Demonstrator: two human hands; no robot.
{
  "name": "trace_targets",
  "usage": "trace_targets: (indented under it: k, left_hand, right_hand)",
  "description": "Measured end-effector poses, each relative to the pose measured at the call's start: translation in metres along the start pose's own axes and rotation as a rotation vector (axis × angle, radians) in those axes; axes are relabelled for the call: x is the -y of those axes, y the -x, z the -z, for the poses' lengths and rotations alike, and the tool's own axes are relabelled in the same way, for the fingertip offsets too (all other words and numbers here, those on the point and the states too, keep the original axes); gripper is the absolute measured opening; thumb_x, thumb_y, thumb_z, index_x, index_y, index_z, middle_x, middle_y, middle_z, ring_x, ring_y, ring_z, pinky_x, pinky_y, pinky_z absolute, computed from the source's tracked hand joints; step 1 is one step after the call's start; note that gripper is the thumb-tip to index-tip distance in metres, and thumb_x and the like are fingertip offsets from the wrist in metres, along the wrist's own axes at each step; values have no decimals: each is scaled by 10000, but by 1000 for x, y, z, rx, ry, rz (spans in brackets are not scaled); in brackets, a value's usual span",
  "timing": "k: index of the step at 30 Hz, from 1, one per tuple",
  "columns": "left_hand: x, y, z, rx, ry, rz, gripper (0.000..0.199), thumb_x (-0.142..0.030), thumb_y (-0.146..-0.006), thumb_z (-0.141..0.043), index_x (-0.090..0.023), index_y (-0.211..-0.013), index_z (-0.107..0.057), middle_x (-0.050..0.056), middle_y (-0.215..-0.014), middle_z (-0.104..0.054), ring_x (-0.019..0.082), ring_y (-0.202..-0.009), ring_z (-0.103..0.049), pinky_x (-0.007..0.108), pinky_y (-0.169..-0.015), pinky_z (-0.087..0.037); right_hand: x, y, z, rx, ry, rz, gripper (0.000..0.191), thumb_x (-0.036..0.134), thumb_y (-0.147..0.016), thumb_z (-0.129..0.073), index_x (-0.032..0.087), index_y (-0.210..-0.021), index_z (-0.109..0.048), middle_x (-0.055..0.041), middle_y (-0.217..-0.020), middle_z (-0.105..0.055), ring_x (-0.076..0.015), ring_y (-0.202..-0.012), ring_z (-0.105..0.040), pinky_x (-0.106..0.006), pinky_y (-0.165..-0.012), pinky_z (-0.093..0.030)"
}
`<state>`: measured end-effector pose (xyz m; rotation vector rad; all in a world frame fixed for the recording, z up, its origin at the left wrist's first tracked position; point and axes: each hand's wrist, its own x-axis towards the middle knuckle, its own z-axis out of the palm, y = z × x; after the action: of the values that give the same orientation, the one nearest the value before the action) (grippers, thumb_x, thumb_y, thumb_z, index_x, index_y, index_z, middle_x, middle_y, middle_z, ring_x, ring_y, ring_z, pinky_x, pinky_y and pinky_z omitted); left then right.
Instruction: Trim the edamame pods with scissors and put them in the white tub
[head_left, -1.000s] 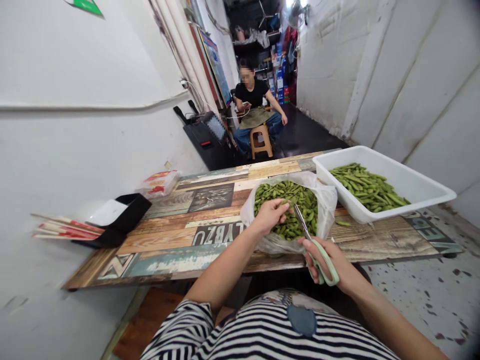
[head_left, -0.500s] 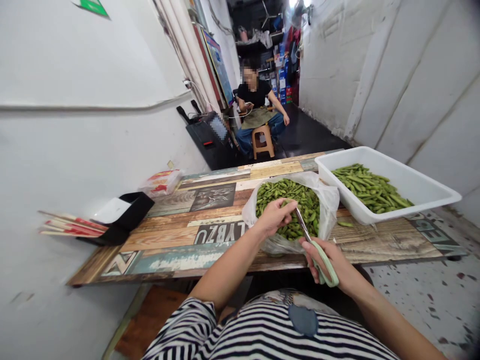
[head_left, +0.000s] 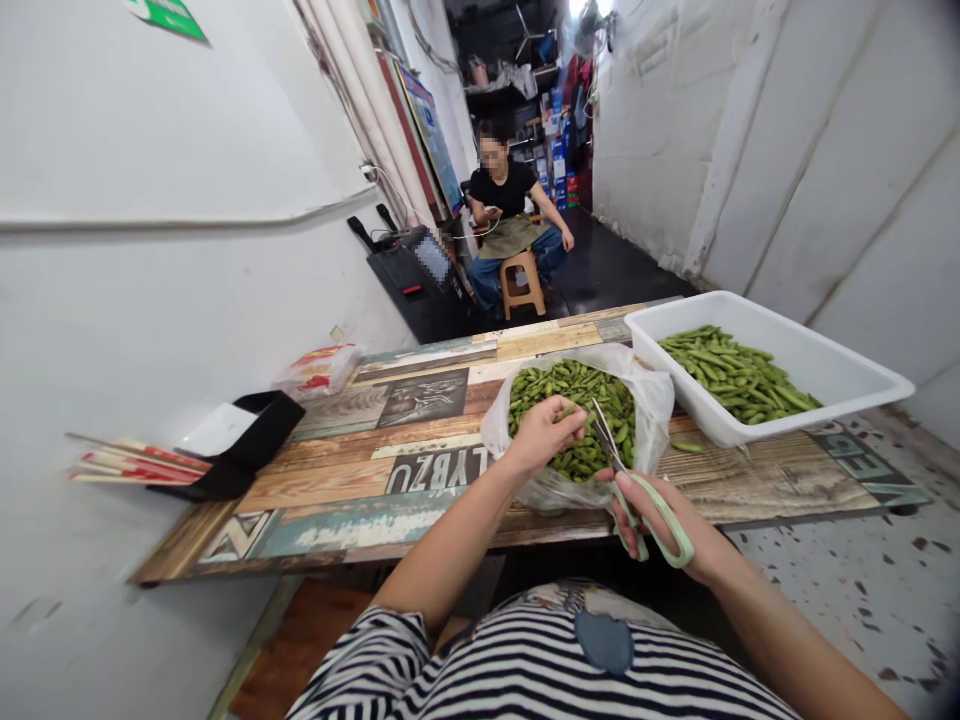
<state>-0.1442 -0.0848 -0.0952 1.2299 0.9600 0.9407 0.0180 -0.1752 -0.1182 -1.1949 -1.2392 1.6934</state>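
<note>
Over a clear plastic bag (head_left: 654,395) full of green soybean pods (head_left: 574,380), my left hand (head_left: 546,437) pinches a single pod (head_left: 568,411), mostly covered by the fingers. My right hand (head_left: 660,515) holds scissors (head_left: 670,520) with pale green handles, fingers through the loops. Their blades are spread apart and point up toward my left fingertips, just right of the pod. A white plastic tub (head_left: 847,385) right of the bag has a heap of pods (head_left: 739,375) in it. One loose pod (head_left: 687,447) lies on the table between bag and tub.
The wood-patterned table (head_left: 330,475) abuts the left wall. At its left end are a black holder (head_left: 262,430) with red-wrapped chopsticks (head_left: 142,462) and a plastic packet (head_left: 319,368). Beyond the table, a person (head_left: 510,200) sits with a phone near a brown stool (head_left: 523,285).
The scissors have opened, their blades now apart where they were closed together. My right hand has shifted slightly right, and a gap shows between the blades and my left fingers.
</note>
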Motion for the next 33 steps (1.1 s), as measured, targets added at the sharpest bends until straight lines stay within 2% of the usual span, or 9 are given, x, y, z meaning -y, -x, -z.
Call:
trace_targets:
  k: [4,7,13,15,20,26,29,31,33]
  left_hand:
    - [-2,1,1,-35,-36,23,361,-432,-679,-678,-137,-746,-482,-32,-576,-562,13,-422,-371,158,-450,-256]
    - [-5,2,2,-9,-80,12,364,-440,-677,-677,-136,-728,-482,-24,-578,-575,18,-435,-381,164,-469,-269]
    - [-7,3,4,16,-184,-9,327,-422,-702,-648,-133,-727,-496,-13,-589,-586,26,-442,-373,176,-485,-280]
    - [-7,2,5,23,-225,-16,310,-414,-715,-637,-132,-739,-511,-10,-598,-590,32,-457,-385,179,-496,-289]
    - [-8,1,6,34,-329,-31,300,-416,-732,-619,-137,-710,-512,-7,-606,-589,48,-490,-413,186,-514,-302]
    - [-23,3,10,109,-408,-17,283,-400,-738,-615,-137,-702,-517,-8,-599,-577,56,-496,-425,189,-512,-312]
    - [-38,-12,-2,36,-340,-70,220,-349,-780,-579,-136,-824,-543,-18,-614,-555,44,-476,-397,174,-486,-298]
    - [-50,-36,-22,-17,-293,-146,208,-307,-795,-568,-132,-907,-568,-15,-635,-545,39,-484,-399,167,-488,-305]
    - [-64,-68,-49,4,-252,-202,246,-279,-768,-610,-127,-961,-591,5,-681,-573,50,-527,-449,174,-528,-352]
  right_hand:
    - [0,1,3,0,18,7,447,631,-794,-494,187,-740,-480,58,-528,-460,-79,-387,-451,-208,-370,-394]
    - [0,3,2,-1,18,-15,464,644,-781,-501,183,-739,-475,63,-512,-455,-70,-363,-433,-205,-357,-389]
    - [3,7,1,19,-105,-51,489,626,-800,-491,175,-989,-500,65,-532,-485,-86,-378,-461,-214,-365,-414]
    - [4,7,2,22,-82,-43,481,628,-803,-484,171,-950,-508,66,-514,-479,-84,-371,-458,-211,-364,-411]
    - [4,5,7,-1,50,-36,489,663,-766,-496,181,-694,-462,68,-465,-449,-64,-327,-430,-188,-326,-380]
    - [-2,3,6,-28,83,-90,473,646,-726,-557,185,-679,-460,93,-422,-409,-50,-266,-371,-163,-248,-324]
    - [-5,4,3,-24,21,-97,484,658,-722,-549,182,-709,-466,91,-440,-427,-47,-291,-387,-160,-267,-348]
    - [-6,6,2,-16,-25,-103,489,665,-725,-540,182,-723,-458,90,-456,-434,-45,-314,-394,-161,-290,-369]
    - [-6,10,2,-2,-38,-112,482,658,-734,-538,183,-738,-456,89,-464,-437,-46,-325,-398,-163,-303,-373]
